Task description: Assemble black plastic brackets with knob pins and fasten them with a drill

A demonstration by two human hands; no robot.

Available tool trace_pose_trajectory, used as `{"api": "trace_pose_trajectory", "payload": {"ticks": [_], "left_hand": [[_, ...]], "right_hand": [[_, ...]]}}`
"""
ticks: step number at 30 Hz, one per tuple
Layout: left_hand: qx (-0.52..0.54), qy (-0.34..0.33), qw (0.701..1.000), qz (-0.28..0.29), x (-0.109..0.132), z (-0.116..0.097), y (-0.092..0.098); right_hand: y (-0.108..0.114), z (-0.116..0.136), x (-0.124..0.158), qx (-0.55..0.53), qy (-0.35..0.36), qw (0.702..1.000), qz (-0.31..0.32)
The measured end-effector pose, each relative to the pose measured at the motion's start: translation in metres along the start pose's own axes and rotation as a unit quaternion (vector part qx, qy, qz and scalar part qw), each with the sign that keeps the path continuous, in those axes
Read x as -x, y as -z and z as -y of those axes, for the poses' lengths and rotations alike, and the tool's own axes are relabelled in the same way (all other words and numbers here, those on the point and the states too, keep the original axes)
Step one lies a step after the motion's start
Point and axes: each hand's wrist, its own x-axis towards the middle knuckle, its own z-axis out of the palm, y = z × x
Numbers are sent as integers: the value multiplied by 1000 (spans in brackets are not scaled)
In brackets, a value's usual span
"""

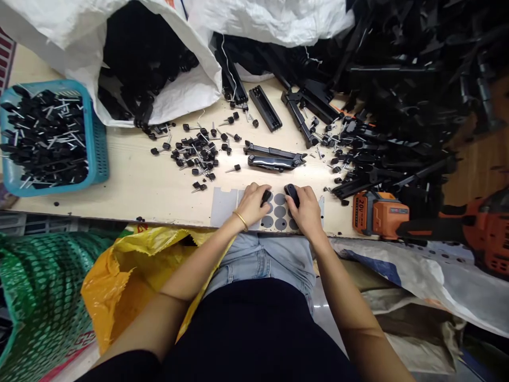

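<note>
My left hand (254, 203) is closed on a small black part (265, 198), over a sheet of round grey stickers (280, 212) at the table's front edge. In my right hand (308, 212) is an elongated black plastic part (292, 194), gripped between thumb and fingers above the sheet's right side. My fingers hide part of both pieces. A plain grey sheet (223, 206) lies left of the stickers. Just beyond my hands rests a pair of folded black bracket pieces (274, 158).
Black-headed screws (196, 154) lie scattered at centre left. A blue basket (97, 143) full of them stands far left. An open white sack (175, 101) holds black parts behind. Black parts (397, 127) are heaped at right, near an orange cordless tool (382, 212).
</note>
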Motion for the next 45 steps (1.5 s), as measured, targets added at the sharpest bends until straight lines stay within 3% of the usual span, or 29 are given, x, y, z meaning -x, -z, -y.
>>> {"api": "trace_pose_trajectory", "payload": {"ticks": [3, 6, 11, 21, 29, 35, 40, 45], "left_hand": [[-25, 11, 990, -141, 10, -1, -32], [-27, -19, 983, -181, 22, 4, -37], [4, -105, 984, -147, 16, 15, -28], [-47, -64, 981, -175, 9, 10, -40], [-82, -122, 985, -95, -1, 17, -29], [-100, -78, 982, -137, 1, 14, -35], [-88, -145, 983, -64, -7, 26, -25], [-78, -81, 986, -126, -2, 13, -36]], "right_hand": [[0, 0, 0, -19, -6, 1000, -1], [-2, 0, 2, -49, -1, 999, -1], [-12, 8, 6, -93, 17, 995, -1], [-16, 10, 9, -88, 68, 994, 6], [-16, 9, 7, -71, 68, 995, 10], [-16, 9, 6, -62, 68, 996, 8], [-17, 9, 7, -67, 78, 995, 14], [-16, 9, 6, -78, 54, 995, 4]]}}
